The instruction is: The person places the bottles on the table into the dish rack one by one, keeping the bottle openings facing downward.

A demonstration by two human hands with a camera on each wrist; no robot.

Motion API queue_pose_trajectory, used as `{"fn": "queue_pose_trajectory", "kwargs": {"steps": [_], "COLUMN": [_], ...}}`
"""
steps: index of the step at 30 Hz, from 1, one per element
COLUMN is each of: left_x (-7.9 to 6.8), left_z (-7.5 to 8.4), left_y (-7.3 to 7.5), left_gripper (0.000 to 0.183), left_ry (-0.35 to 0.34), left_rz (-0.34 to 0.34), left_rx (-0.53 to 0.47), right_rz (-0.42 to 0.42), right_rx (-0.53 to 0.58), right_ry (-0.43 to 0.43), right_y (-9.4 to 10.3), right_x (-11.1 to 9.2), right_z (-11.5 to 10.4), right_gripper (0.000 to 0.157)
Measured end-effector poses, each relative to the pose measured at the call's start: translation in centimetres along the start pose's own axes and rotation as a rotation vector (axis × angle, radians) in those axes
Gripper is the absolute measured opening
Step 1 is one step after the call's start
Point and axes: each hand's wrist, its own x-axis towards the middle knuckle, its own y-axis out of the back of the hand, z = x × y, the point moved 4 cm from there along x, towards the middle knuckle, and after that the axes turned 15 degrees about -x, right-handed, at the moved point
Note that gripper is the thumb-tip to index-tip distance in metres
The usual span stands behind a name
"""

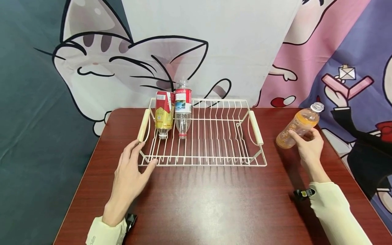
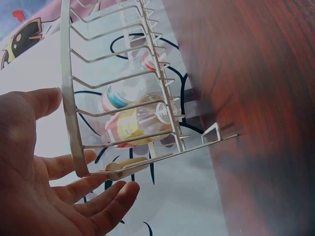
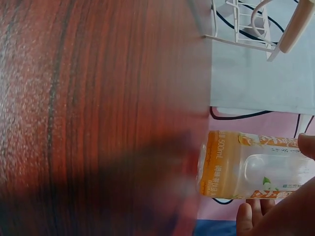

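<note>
My right hand [image 1: 310,147] grips a clear plastic bottle [image 1: 301,122] with an orange label, right of the dish rack [image 1: 196,165]. The bottle leans, its white cap up and to the right; in the right wrist view the bottle's base [image 3: 204,167] is at the tabletop's edge. My left hand [image 1: 130,173] is at the rack's front left corner, fingers spread. Its thumb [image 2: 48,102] meets the front wire, and the other fingers reach past the corner. Two bottles stand upside down in the rack: one with a red and yellow label [image 1: 164,110], one with a red and white label [image 1: 183,105].
The white wire rack has cream handles, a left one [image 1: 144,126] and a right one [image 1: 255,127]. It stands toward the back of a reddish-brown table [image 1: 208,204]. A cartoon-printed cloth [image 1: 232,44] hangs behind the table and along its sides.
</note>
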Motion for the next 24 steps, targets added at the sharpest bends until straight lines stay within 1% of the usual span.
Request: {"fn": "queue_pose_trajectory", "kwargs": {"steps": [11,13,18,21,24], "left_x": [0.4,0.4,0.3,0.4,0.5], "left_z": [0.1,0.1,0.9,1.7,2.7], "left_y": [-0.1,-0.1,0.1,0.0,-0.2], "left_gripper": [0.071,0.071,0.07,0.07,0.071], "left_ry": [-0.01,-0.017,-0.069,-0.121,-0.175], "left_rz": [-0.002,0.001,0.032,0.049,0.057], "left_rx": [0.01,0.017,0.024,0.007,-0.016], "right_rz": [0.054,0.057,0.071,0.087,0.103], "right_rx": [0.01,-0.01,-0.195,-0.293,-0.359], "right_ry": [0.12,0.139,0.245,0.338,0.443], "right_y": [0.7,0.8,0.9,0.8,0.4], "right_x": [-1.2,-1.4,-2.3,-3.5,-4.9], "right_z": [-1.0,-1.3,-2.9,-4.6,-6.3], "right_gripper": [0.041,0.042,0.048,0.055,0.06]}}
